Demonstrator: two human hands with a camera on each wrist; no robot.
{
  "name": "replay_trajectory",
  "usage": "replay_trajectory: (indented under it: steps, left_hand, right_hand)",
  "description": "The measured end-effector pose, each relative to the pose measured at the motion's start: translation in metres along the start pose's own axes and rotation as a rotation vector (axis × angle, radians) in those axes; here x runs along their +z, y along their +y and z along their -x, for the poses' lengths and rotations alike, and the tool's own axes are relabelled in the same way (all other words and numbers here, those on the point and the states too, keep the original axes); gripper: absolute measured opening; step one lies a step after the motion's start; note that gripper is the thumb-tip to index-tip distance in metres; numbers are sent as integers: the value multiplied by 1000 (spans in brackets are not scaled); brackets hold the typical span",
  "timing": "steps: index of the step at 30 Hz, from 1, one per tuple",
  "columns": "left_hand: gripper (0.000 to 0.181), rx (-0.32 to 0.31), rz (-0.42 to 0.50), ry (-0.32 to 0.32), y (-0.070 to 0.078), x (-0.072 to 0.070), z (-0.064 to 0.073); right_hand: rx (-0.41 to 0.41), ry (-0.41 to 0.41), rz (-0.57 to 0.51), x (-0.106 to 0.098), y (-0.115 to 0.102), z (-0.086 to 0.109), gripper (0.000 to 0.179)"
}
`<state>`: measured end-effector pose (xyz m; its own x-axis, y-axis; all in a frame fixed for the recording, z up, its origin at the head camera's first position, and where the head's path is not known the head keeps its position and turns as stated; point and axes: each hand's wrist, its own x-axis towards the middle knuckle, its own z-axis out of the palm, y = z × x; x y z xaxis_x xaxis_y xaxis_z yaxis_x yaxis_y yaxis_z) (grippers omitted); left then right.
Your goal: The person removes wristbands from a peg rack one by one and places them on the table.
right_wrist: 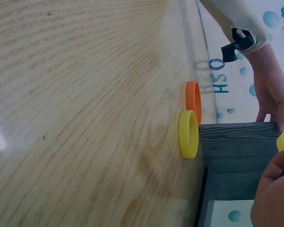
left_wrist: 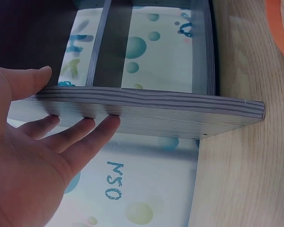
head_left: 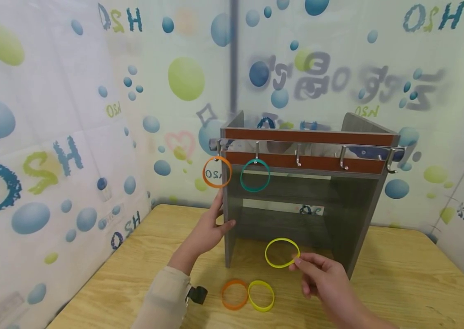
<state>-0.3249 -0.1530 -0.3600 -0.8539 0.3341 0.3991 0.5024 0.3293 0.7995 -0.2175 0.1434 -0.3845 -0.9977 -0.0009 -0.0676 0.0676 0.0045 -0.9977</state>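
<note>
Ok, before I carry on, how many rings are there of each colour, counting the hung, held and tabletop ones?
Orange round rubbery-looking rings: 2
Yellow round rubbery-looking rings: 2
Teal round rubbery-looking ring: 1
Total: 5

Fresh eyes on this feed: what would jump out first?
Probably the yellow ring pinched by the right hand, in front of the shelf. Next, the orange ring and teal ring, hanging from the head view's two leftmost hooks. Then the bubble-printed backdrop behind it all.
</note>
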Motion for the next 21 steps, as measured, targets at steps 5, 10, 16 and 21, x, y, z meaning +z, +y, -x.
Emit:
replay_trajectory:
  steps: [5, 10, 16, 21]
  left_hand:
    - [101, 2, 4, -1, -1, 0, 0]
    - [101, -1, 10, -2, 0, 0, 0]
    - [100, -7, 5, 3, -1, 0, -1]
    - [101, -4, 11, 0, -1, 0, -1]
  right_hand:
    - [20, 5, 5, -7, 7, -6, 21]
    - [51, 7, 28, -16, 10, -11, 28]
    - [96, -47, 46, -27, 12, -16, 35]
    - [118, -112, 61, -35, 14, -19, 41]
